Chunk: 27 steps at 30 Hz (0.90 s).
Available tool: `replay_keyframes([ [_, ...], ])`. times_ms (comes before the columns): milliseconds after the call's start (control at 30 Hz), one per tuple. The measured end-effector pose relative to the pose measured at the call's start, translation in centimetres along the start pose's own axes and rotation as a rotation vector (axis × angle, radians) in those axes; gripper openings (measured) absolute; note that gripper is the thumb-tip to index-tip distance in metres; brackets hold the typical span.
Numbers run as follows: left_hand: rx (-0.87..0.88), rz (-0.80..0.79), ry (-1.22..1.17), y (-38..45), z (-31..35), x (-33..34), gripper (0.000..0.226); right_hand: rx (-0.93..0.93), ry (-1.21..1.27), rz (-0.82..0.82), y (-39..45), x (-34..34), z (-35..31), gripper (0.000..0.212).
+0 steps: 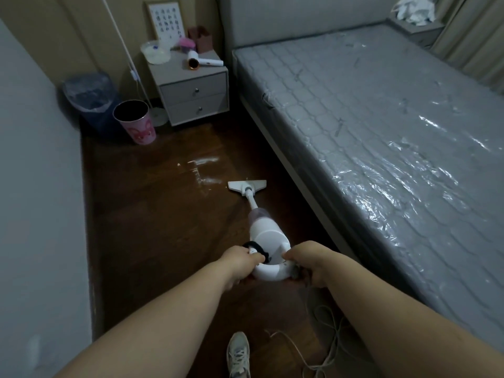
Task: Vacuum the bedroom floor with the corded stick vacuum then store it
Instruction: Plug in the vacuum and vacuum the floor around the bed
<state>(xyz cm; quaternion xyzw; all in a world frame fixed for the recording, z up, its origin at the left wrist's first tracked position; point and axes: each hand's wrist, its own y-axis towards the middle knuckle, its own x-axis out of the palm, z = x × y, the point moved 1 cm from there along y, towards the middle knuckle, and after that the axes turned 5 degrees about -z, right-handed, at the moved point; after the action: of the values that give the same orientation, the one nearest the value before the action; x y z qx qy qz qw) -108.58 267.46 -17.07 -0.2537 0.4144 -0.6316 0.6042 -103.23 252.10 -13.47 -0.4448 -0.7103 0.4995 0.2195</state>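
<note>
A white corded stick vacuum point(266, 230) leans forward over the dark wooden floor point(152, 219). Its flat floor head point(246, 184) rests on the boards beside a streak of white dust point(203, 170). My left hand point(241, 261) is shut on the left side of the looped handle, next to a black strap. My right hand point(311, 264) grips the right side of the same handle. The white power cord point(324, 331) trails in loops on the floor below my right arm.
A bed with a plastic-wrapped mattress point(381, 126) fills the right side. A grey nightstand point(191, 88) with a hair dryer stands ahead, with a pink bin point(136, 121) and a blue bin point(88, 96) to its left. A grey wall point(35, 186) runs along the left. My shoe point(238, 353) is near the bottom.
</note>
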Motion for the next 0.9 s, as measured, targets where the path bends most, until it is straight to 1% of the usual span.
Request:
replay_keyframes([
  [200,0.005,0.005,-0.040,-5.4,-3.8,5.8,0.044,-0.035,-0.005,-0.053,-4.2,-1.1,6.8,0.041],
  [300,-0.008,0.004,-0.039,-8.6,-6.1,9.6,0.041,-0.021,-0.018,-0.078,-6.5,-2.0,11.4,0.044],
  [433,-0.014,0.000,-0.038,-12.5,-9.5,15.2,0.039,-0.003,-0.025,-0.087,-9.4,-3.6,17.8,0.043],
  [533,-0.033,-0.019,-0.037,-14.6,-11.6,18.2,0.041,0.020,-0.069,-0.097,-11.0,-4.2,21.2,0.046],
  [633,-0.034,-0.019,-0.055,-16.1,-12.9,19.7,0.040,0.015,-0.113,-0.113,-12.1,-4.4,22.8,0.046],
  [767,-0.054,0.005,-0.072,-16.9,-13.7,20.0,0.042,0.012,-0.135,-0.130,-13.0,-4.3,23.3,0.042],
  [900,-0.077,0.021,-0.106,-17.4,-13.9,18.8,0.042,0.030,-0.152,-0.159,-12.9,-3.2,22.3,0.030],
])
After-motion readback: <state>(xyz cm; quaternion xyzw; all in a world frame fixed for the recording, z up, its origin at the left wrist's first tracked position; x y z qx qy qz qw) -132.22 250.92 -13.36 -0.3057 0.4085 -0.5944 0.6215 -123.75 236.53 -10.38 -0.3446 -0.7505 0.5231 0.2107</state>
